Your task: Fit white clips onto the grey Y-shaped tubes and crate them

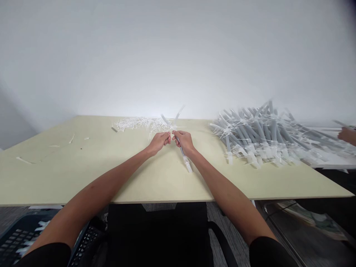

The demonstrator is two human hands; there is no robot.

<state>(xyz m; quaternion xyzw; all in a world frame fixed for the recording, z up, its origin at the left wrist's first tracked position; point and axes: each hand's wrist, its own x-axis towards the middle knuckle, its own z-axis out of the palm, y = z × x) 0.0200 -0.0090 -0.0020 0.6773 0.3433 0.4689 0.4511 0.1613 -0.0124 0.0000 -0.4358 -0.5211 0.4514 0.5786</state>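
Observation:
A grey, semi-clear tube assembly (182,150) is gripped in my right hand (183,140), over the middle of the table. Its two branches (178,114) spread upward beyond my fingers, and a whitish end piece (187,164) hangs toward the table's front. Close beside it, my left hand (160,141) is closed in a pinch at the tube's fork. What lies between those fingertips is too small to make out. Behind both hands is a heap of thin white strips (139,123) that look like cable ties.
A large pile of similar tube assemblies (261,133) lies on the right of the table (125,185). Another person's hand (347,135) holds a tube at the far right. A short grey piece (114,129) and loose strips (25,160) lie left. A dark basket (16,228) stands below.

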